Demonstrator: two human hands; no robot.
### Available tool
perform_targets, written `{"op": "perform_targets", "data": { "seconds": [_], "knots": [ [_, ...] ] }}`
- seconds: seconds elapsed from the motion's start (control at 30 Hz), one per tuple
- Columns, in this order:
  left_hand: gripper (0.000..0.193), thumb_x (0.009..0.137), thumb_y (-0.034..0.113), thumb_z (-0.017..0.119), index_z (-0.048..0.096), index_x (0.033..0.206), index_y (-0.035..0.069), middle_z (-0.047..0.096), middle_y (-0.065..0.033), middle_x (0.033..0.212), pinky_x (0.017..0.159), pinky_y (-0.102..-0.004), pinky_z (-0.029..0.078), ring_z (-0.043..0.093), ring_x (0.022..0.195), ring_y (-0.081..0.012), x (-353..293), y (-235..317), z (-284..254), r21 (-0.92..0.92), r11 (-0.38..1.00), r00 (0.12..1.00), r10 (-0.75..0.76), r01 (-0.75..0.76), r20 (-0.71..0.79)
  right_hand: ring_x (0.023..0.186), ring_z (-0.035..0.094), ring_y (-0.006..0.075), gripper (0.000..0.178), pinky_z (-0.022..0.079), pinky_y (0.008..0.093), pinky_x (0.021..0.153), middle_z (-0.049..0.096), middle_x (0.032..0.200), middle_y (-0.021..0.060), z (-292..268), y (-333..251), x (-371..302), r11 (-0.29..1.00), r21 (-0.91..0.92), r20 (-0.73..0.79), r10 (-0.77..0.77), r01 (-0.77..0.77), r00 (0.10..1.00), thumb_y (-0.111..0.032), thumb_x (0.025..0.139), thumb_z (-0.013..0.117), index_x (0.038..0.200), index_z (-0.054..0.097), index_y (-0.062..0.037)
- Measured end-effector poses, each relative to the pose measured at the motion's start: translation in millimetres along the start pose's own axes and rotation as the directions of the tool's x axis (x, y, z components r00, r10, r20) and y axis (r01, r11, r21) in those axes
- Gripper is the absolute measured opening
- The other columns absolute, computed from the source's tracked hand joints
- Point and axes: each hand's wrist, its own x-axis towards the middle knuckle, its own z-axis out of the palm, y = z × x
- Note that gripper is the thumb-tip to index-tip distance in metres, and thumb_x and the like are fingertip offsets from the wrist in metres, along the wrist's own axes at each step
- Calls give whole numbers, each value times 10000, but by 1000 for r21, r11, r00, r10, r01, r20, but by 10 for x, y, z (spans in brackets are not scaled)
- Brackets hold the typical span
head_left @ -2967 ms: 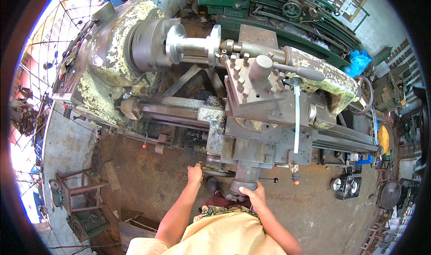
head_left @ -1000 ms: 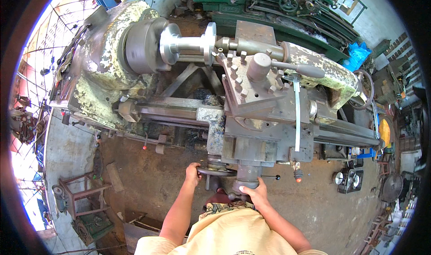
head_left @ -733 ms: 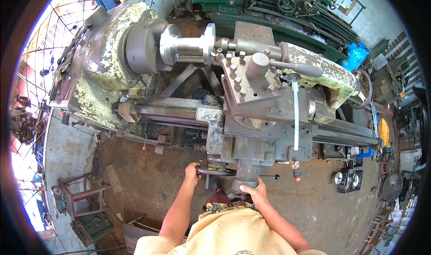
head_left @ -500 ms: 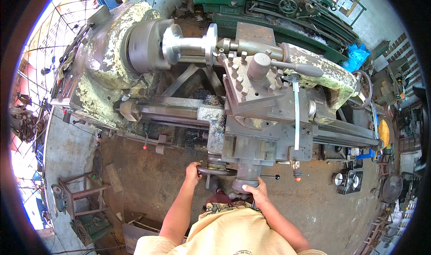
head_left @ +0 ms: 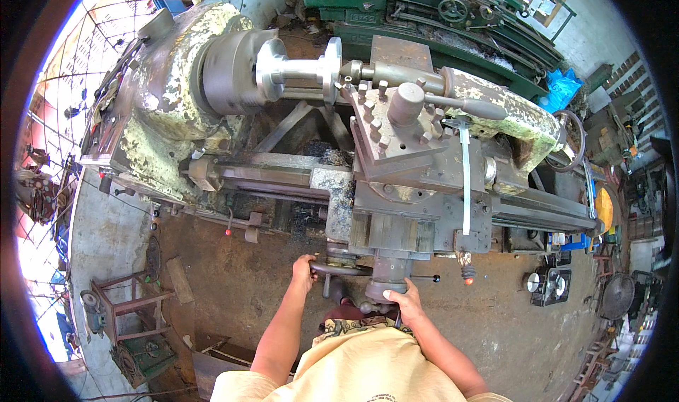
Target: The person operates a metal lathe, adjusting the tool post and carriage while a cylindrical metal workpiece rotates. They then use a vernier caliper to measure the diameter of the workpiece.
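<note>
I stand at a large metal lathe. My left hand (head_left: 304, 271) is closed round the left rim of the carriage handwheel (head_left: 341, 269). My right hand (head_left: 404, 301) grips the round cross-slide dial (head_left: 387, 291), its thumb lying across the front. A shiny flanged metal spool (head_left: 300, 69) sits between the blurred chuck (head_left: 230, 73) and the pointed tailstock centre (head_left: 353, 70). Close to the spool's right flange stands the square tool post (head_left: 403, 122), with several bolts and a long clamp handle (head_left: 470, 107) on top. I cannot tell whether the tool touches the flange.
A red-tipped lever (head_left: 229, 221) hangs below the bed at left; another lever (head_left: 467, 271) is right of my right hand. Behind stands a green lathe (head_left: 431, 20). A metal stand (head_left: 131, 303) is at lower left, a fan (head_left: 617, 296) at far right.
The chuck is motion-blurred in both frames. Tool post and carriage look almost unmoved, and both hands keep the same places.
</note>
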Motion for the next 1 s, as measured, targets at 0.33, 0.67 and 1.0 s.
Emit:
{"op": "perform_targets", "data": {
  "seconds": [0.33, 0.67, 1.0],
  "knots": [
    [178, 948, 293, 613, 660, 921, 123, 476, -24, 684, 473, -347, 349, 431, 541, -169, -129, 63, 14, -13, 1000, 1000, 9, -9, 9, 1086, 688, 244, 732, 524, 376, 1022, 704, 1210, 141, -40, 49, 22, 999, 43, 31, 4, -6, 1000, -114, 718, 872, 1353, 545, 46],
    [322, 968, 373, 602, 574, 1154, 112, 523, -44, 714, 458, -363, 425, 506, 502, -195, -109, 15, 9, 6, 1000, 1000, 10, -10, 9, 1076, 679, 231, 638, 517, 370, 1015, 709, 1191, 128, -59, 42, 20, 1000, 15, 47, 4, -5, 999, -116, 756, 846, 1314, 575, 29],
    [531, 937, 312, 682, 418, 1206, -62, 622, -151, 815, 482, -357, 503, 627, 587, -230, -584, -23, 324, 114, 989, 995, 96, -92, -29, 1273, 603, 276, 786, 466, 407, 1107, 629, 1370, 152, -300, 133, 109, 994, 51, 202, 82, -94, 976, -314, 851, 835, 1474, 471, -2]
  ]
}}
